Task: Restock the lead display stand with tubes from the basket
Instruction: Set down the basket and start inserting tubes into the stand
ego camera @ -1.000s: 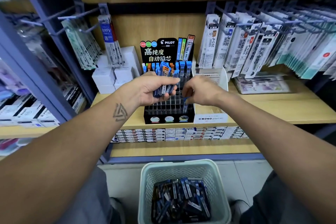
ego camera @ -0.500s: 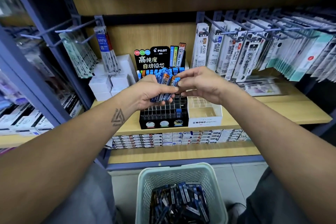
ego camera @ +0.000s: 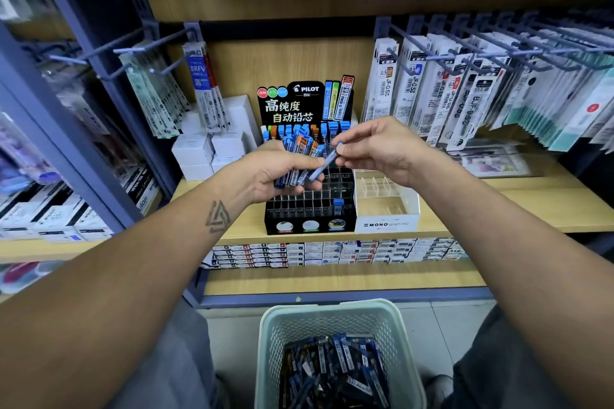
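Observation:
The black Pilot lead display stand (ego camera: 309,226) sits on the wooden shelf, with blue and orange tubes in its back rows and one blue tube (ego camera: 338,204) in a front slot. My left hand (ego camera: 265,173) grips a bundle of lead tubes (ego camera: 299,159) above the stand. My right hand (ego camera: 382,149) pinches the top of a single blue tube (ego camera: 324,164) at the right of the bundle. A pale green basket (ego camera: 269,339) on the floor below holds several dark blue tubes (ego camera: 332,372).
A clear Mono box (ego camera: 387,212) stands right of the stand, white boxes (ego camera: 206,149) to its left. Packaged refills hang on hooks (ego camera: 465,93) at the right and left. Small boxes (ego camera: 332,252) line the shelf below.
My right hand rose from the stand's front slots, leaving a blue tube there, and now pinches a tube at the bundle. The view tilted upward a little.

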The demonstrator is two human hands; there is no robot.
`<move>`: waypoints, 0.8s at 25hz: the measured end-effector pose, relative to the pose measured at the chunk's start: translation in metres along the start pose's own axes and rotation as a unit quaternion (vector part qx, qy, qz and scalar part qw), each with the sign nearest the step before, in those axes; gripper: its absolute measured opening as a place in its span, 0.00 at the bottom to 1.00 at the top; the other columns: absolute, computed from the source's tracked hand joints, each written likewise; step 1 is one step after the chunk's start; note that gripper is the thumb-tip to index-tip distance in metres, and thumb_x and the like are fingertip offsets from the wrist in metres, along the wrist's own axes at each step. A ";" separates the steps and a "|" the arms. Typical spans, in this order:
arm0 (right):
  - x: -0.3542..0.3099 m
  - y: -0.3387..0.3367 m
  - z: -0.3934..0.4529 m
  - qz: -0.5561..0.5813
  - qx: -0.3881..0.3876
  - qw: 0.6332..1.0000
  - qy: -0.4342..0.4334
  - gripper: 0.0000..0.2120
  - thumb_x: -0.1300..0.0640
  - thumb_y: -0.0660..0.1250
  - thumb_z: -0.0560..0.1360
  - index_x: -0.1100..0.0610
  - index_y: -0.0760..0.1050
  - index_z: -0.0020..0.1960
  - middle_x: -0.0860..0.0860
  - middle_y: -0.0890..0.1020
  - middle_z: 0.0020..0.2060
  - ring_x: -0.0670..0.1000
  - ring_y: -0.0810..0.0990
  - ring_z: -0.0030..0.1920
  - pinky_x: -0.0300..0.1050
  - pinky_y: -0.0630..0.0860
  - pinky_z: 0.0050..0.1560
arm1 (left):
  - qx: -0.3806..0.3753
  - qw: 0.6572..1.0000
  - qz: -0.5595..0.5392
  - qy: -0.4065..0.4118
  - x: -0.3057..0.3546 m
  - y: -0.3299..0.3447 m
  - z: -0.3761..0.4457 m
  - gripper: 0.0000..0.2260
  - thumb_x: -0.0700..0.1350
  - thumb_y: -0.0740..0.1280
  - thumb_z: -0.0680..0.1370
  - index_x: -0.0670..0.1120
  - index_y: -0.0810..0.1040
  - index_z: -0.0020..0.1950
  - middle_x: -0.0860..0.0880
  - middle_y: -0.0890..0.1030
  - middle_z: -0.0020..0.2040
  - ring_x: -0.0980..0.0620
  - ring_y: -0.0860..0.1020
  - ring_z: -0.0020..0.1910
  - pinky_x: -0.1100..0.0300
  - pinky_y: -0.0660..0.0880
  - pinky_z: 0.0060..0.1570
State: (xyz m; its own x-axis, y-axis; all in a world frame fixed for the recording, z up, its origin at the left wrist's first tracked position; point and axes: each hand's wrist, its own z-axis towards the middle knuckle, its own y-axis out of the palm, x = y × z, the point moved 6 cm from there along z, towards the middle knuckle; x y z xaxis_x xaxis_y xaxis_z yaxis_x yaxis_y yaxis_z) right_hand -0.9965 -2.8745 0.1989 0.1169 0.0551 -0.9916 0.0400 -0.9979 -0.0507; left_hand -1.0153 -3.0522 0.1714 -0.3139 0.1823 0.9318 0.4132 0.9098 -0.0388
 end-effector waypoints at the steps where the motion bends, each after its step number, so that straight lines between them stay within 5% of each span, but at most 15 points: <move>1: -0.001 0.002 0.003 -0.006 0.004 1.000 -0.008 0.09 0.73 0.71 0.72 0.66 0.82 0.51 0.62 0.85 0.39 0.54 0.85 0.38 0.42 0.84 0.42 | 0.007 1.000 -0.007 -0.005 -0.001 -0.004 0.000 0.17 0.40 0.76 0.74 0.35 0.80 0.60 0.36 0.85 0.48 0.46 0.85 0.37 0.64 0.74 0.23; 11: -0.001 0.061 0.019 -0.152 -0.068 0.983 -0.078 0.09 0.67 0.73 0.73 0.73 0.78 0.49 0.63 0.84 0.36 0.55 0.86 0.37 0.43 0.83 0.39 | 0.151 0.988 0.006 0.002 0.000 -0.070 0.004 0.28 0.40 0.78 0.71 0.36 0.72 0.68 0.42 0.83 0.35 0.52 0.78 0.23 0.64 0.73 0.21; 15: -0.001 0.075 0.028 -0.179 -0.058 0.977 -0.099 0.05 0.68 0.73 0.73 0.69 0.82 0.47 0.63 0.85 0.37 0.55 0.86 0.38 0.42 0.83 0.41 | 0.169 0.986 -0.003 0.000 -0.003 -0.094 0.000 0.23 0.40 0.77 0.73 0.35 0.75 0.65 0.45 0.80 0.30 0.53 0.77 0.22 0.65 0.72 0.21; 18: 0.005 0.087 0.035 -0.317 -0.047 0.942 -0.100 0.04 0.65 0.73 0.74 0.60 0.84 0.49 0.56 0.86 0.39 0.51 0.87 0.42 0.45 0.83 0.49 | 0.174 0.985 -0.015 0.009 -0.002 -0.105 -0.008 0.14 0.40 0.76 0.74 0.40 0.77 0.57 0.46 0.79 0.31 0.53 0.76 0.25 0.64 0.73 0.22; 20: 0.014 0.103 0.037 -0.419 -0.047 0.900 -0.108 0.06 0.62 0.73 0.76 0.54 0.85 0.51 0.50 0.86 0.41 0.47 0.86 0.41 0.42 0.82 0.49 | 0.155 0.987 -0.026 0.017 0.000 -0.106 -0.011 0.17 0.40 0.77 0.73 0.38 0.78 0.60 0.45 0.80 0.33 0.52 0.77 0.27 0.64 0.73 0.24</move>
State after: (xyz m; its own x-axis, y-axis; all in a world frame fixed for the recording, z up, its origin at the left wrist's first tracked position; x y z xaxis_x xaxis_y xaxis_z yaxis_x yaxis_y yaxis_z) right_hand -1.0270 -2.9772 0.1751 -0.1887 0.7699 -0.6096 0.1086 -0.6006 -0.7921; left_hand -1.0498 -3.1526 0.1796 -0.2966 0.1240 0.9469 0.1140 0.9890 -0.0939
